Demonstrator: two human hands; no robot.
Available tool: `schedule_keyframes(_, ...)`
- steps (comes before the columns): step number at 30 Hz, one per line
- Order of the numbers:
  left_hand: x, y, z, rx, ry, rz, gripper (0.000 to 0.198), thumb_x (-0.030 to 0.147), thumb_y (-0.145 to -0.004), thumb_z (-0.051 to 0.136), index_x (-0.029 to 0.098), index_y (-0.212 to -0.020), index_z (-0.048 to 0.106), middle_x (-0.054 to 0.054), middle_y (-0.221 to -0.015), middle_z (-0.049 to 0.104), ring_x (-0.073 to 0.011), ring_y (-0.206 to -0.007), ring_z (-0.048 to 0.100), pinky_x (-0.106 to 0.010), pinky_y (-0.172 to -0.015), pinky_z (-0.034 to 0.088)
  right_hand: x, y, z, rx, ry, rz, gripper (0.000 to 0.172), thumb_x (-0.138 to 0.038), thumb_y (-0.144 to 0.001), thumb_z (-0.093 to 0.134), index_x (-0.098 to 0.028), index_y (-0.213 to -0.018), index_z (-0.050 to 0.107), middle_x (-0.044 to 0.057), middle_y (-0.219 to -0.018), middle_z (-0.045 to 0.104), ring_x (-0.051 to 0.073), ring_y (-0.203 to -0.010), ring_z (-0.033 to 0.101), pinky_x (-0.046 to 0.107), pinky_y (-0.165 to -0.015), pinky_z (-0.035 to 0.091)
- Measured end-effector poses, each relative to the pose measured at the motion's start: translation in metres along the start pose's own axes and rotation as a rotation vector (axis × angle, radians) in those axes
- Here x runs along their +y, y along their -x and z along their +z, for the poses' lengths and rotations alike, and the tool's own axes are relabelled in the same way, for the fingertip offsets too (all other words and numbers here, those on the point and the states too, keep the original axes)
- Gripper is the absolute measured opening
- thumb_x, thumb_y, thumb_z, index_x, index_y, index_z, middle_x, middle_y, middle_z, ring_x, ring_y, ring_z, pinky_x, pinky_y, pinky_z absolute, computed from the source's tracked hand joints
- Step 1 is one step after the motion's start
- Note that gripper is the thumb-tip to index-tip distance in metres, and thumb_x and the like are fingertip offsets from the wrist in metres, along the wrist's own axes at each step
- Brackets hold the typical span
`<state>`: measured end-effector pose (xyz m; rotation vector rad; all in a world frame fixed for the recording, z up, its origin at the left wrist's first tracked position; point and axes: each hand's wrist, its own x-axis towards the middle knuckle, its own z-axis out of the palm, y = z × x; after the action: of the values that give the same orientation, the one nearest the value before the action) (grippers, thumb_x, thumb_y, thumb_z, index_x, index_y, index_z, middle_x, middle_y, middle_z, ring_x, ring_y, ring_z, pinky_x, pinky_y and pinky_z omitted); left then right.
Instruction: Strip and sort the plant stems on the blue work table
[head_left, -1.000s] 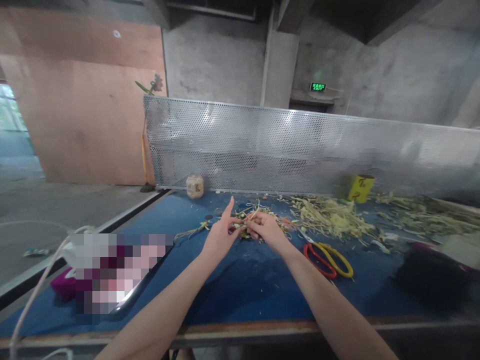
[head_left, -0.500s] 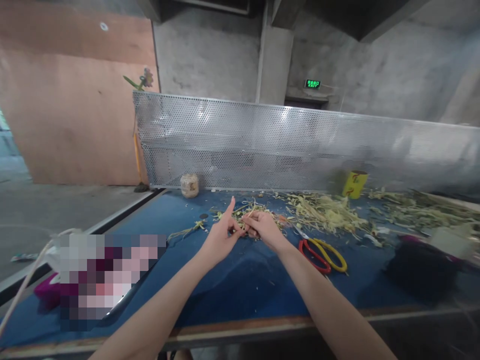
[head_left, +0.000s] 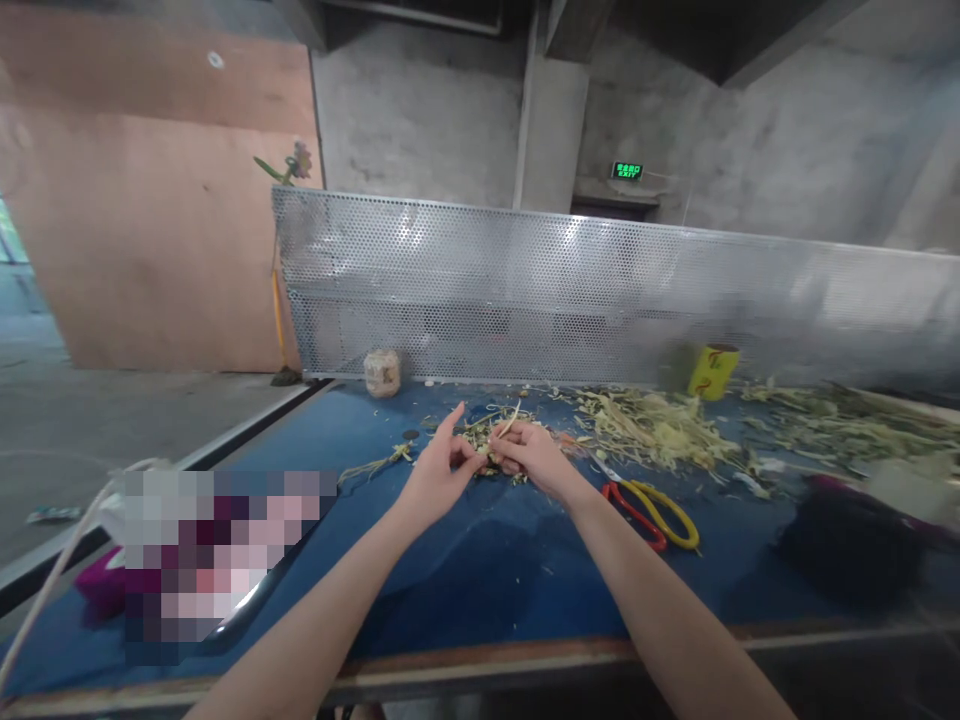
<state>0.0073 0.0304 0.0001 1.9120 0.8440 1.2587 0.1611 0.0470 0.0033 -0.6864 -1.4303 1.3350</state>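
Note:
Over a pile of dry, pale green plant scraps (head_left: 517, 470), my two hands work close together. In my right hand (head_left: 529, 455), thumb and fingers are pinched on a thin pale plant strip (head_left: 513, 418) that sticks up past the fingertips. My left hand (head_left: 442, 465) has its index finger raised while the thumb presses toward the curled fingers, very near the right fingertips; what they hold is too small to make out. Scissors (head_left: 651, 510) with one red and one yellow handle lie on the table to the right of my right hand.
On the blue tabletop (head_left: 420, 580) are a larger heap of plant strips (head_left: 652, 425), a yellow cylinder (head_left: 712, 372), a whitish jar (head_left: 382, 372) and a thin stem (head_left: 375, 464). A blurred-out item lies left, a dark bundle (head_left: 847, 545) right. A perforated metal panel (head_left: 480, 280) stands behind.
The pale strip now stands up higher and thicker from my right fingertips. My left index finger has lowered slightly, and the whole view has shifted a little.

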Motion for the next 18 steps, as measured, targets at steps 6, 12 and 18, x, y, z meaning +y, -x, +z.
schedule_keyframes(6, 0.001, 0.003, 0.006, -0.122, 0.036, 0.04, 0.073, 0.017, -0.074, 0.048, 0.013, -0.134, 0.007, 0.005, -0.061, 0.048, -0.011, -0.063, 0.052, -0.029, -0.071, 0.042, 0.002, 0.0, 0.005, -0.012, -0.016, 0.01, 0.025, -0.032, -0.061, 0.067, -0.014, -0.067, 0.05, -0.008, -0.043, 0.046, 0.002, -0.034, 0.031, 0.017, -0.037, 0.023)
schedule_keyframes(12, 0.01, 0.005, 0.005, -0.153, 0.1, -0.008, 0.074, 0.022, -0.073, 0.052, 0.012, -0.134, 0.011, 0.004, -0.06, 0.052, -0.0119, -0.062, 0.054, -0.028, -0.067, 0.041, 0.0, 0.0, 0.007, 0.028, -0.035, 0.056, 0.031, -0.04, -0.06, 0.066, -0.014, -0.06, 0.048, -0.007, -0.04, 0.046, 0.001, -0.03, 0.029, 0.016, -0.033, 0.02)
schedule_keyframes(18, 0.006, -0.001, -0.002, 0.221, -0.027, 0.04, 0.075, 0.03, -0.07, 0.057, 0.015, -0.132, 0.019, 0.0, -0.071, 0.058, -0.0101, -0.059, 0.049, -0.022, -0.054, 0.037, 0.001, 0.0, 0.007, -0.075, -0.105, 0.183, 0.043, -0.057, -0.069, 0.05, -0.014, -0.067, 0.052, -0.002, -0.042, 0.051, 0.003, -0.028, 0.033, 0.017, -0.032, 0.021)
